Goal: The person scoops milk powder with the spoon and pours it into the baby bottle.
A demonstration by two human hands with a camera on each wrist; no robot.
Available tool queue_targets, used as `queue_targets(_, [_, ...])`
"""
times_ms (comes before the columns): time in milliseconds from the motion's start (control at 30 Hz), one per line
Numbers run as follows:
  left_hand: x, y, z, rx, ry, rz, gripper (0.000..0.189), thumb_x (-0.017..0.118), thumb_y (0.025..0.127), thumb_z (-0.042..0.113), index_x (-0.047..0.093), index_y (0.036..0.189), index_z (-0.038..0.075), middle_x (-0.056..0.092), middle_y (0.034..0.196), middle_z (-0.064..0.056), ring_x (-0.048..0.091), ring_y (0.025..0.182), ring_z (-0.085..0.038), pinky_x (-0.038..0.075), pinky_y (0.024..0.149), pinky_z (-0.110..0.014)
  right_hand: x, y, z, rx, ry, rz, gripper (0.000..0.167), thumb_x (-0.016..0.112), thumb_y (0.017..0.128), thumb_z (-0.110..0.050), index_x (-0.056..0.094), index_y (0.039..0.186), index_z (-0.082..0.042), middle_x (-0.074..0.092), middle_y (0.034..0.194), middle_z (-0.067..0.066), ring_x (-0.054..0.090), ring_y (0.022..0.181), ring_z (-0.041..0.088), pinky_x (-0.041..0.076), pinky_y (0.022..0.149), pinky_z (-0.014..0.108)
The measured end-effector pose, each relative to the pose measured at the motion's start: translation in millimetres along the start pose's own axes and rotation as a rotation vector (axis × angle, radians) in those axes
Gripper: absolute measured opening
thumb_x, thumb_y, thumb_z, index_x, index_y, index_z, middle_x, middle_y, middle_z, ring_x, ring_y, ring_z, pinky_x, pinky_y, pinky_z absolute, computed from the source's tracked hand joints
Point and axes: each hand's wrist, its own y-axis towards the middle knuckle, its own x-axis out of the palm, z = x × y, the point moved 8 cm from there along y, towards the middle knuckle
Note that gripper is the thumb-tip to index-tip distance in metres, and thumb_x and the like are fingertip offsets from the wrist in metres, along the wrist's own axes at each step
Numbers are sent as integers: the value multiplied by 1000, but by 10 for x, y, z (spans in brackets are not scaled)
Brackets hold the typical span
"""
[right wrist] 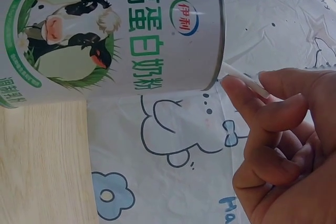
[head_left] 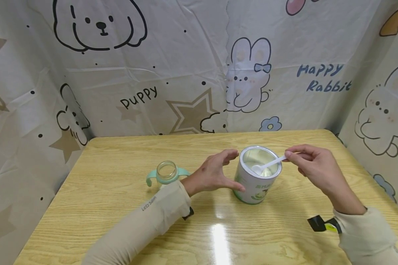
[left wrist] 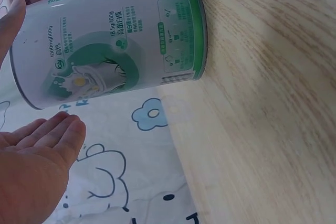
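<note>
A white and green milk powder can (head_left: 248,184) stands upright on the table with its top uncovered. Between thumb and fingers my right hand (head_left: 315,169) pinches the handle of a white scoop (head_left: 273,161), whose bowl is inside the can's mouth. My left hand (head_left: 210,175) is spread at the can's left side, its thumb in front and its fingers behind. In the left wrist view, the fingers (left wrist: 55,137) are extended and apart from the can; whether the thumb touches it, I cannot tell. A cow picture shows on the can (right wrist: 173,72) in the right wrist view.
A baby bottle (head_left: 167,180) with mint green handles stands uncapped on the left, partly hidden by my left sleeve (head_left: 152,217). Under everything is a wood-grain table (head_left: 119,158). A printed cloth (head_left: 185,66) hangs behind it and along both sides.
</note>
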Motion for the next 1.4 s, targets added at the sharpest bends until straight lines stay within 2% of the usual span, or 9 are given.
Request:
queue_targets(133, [11, 5, -21, -1, -9, 4, 98, 95, 68, 21, 41, 147, 1, 47, 149, -15, 46, 137, -23, 39, 110, -25, 46, 14, -42, -13, -7, -6, 34, 64, 100, -28, 66, 117, 2, 71, 85, -16, 46, 59, 8, 38, 44, 24])
queue_targets(367, [31, -3, -28, 9, -17, 10, 95, 95, 68, 21, 43, 145, 4, 50, 147, -10, 46, 136, -20, 39, 110, -24, 151, 42, -112, -24, -41, -23, 33, 68, 97, -29, 69, 114, 0, 65, 74, -5, 42, 55, 9, 35, 42, 26])
queue_targets(467, [37, -11, -27, 17, -22, 9, 95, 95, 68, 21, 43, 145, 4, 50, 148, -10, 46, 136, -20, 38, 110, -25, 184, 49, -104, -15, -61, -26, 34, 69, 97, -31, 70, 114, -1, 70, 82, 1, 46, 59, 10, 37, 45, 26])
queue_targets(567, [38, -14, -36, 18, -20, 8, 95, 95, 68, 21, 43, 146, 4, 49, 148, -10, 46, 137, -20, 38, 110, -25, 208, 54, -101, -15, -79, -31, 36, 69, 96, -33, 70, 114, -1, 73, 93, 8, 53, 69, 10, 42, 52, 25])
queue_targets(667, [35, -20, -46, 13, -13, 8, 95, 95, 69, 22, 42, 146, 3, 49, 149, -11, 46, 137, -20, 38, 110, -24, 220, 57, -107, -19, -90, -33, 37, 70, 95, -34, 70, 113, -1, 74, 98, 12, 59, 77, 10, 47, 59, 24])
queue_targets(1133, [-50, -79, -85, -29, -18, 14, 99, 95, 67, 24, 42, 147, 4, 47, 150, -11, 46, 137, -21, 39, 109, -23, 214, 55, -73, -24, -98, -21, 38, 70, 95, -33, 70, 114, 0, 73, 100, 12, 62, 79, 8, 49, 62, 21])
queue_targets(1400, [-161, -144, -92, -63, 36, 9, 99, 93, 69, 34, 41, 149, 7, 45, 152, -7, 44, 138, -21, 39, 111, -30, 144, 51, -88, -85, -125, 24, 33, 65, 99, -33, 72, 114, -4, 72, 104, 10, 58, 78, 5, 47, 61, 19])
